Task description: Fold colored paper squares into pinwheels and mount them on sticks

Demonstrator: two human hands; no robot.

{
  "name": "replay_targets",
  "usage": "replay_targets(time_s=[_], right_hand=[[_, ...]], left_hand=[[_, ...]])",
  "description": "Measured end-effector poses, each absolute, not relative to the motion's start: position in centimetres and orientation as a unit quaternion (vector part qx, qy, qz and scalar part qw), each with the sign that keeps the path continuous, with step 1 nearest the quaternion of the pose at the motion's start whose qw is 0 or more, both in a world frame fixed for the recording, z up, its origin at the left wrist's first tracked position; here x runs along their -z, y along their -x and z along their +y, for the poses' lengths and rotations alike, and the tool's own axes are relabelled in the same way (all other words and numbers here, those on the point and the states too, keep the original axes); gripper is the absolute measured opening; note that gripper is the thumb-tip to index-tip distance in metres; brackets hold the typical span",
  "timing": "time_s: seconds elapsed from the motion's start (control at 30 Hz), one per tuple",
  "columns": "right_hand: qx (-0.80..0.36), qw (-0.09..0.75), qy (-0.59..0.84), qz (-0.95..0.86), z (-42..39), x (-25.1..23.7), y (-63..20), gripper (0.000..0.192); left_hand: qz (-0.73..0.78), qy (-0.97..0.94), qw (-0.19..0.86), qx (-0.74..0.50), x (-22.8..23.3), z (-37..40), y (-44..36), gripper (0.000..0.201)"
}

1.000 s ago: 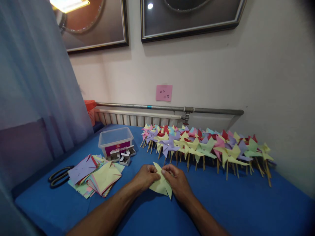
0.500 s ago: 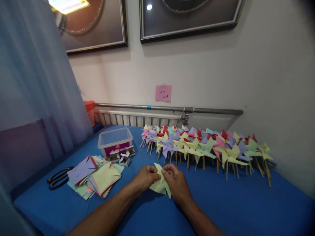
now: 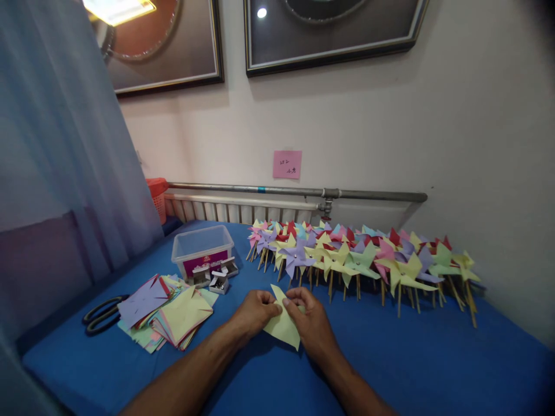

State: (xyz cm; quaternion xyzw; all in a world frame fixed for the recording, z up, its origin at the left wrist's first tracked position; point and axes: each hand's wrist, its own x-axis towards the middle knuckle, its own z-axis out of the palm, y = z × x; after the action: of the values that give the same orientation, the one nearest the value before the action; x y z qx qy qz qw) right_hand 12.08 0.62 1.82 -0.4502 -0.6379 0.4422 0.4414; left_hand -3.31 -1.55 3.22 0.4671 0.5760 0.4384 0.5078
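Observation:
Between my hands is a pale yellow-green paper pinwheel (image 3: 284,329), low over the blue cloth, its blades partly folded. My left hand (image 3: 255,312) pinches its left side, thumb on top. On the other side my right hand (image 3: 310,318) grips the paper between thumb and fingers. The fingers hide the middle of the paper. To the left lies a stack of cut paper squares (image 3: 182,316) in several colours. Small open boxes (image 3: 219,282) with tiny metal pieces stand beyond my left hand.
Many finished pinwheels on sticks (image 3: 342,260) stand in rows at the back right. A clear plastic tub (image 3: 202,245) is behind the small boxes. Black-handled scissors (image 3: 102,315) lie partly under the paper at left. A blue curtain (image 3: 73,127) hangs at the left edge.
The lower edge of the paper, split into separate flaps before, now shows as one piece with a single point. My hands have barely shifted and keep their hold.

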Motion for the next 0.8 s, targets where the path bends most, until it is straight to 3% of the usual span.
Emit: replay_targets(time_s=[0.27, 0.8], right_hand=[[-0.483, 0.428, 0.446, -0.62, 1.57, -1.95, -12.85, 0.037], [-0.454, 0.445, 0.453, -0.625, 1.22, -2.05, -12.57, 0.025]], left_hand=[[0.579, -0.447, 0.515, -0.448, -3.84, -1.68, 3.22, 0.021], [0.571, -0.443, 0.513, -0.464, -3.53, -1.64, 3.23, 0.026]])
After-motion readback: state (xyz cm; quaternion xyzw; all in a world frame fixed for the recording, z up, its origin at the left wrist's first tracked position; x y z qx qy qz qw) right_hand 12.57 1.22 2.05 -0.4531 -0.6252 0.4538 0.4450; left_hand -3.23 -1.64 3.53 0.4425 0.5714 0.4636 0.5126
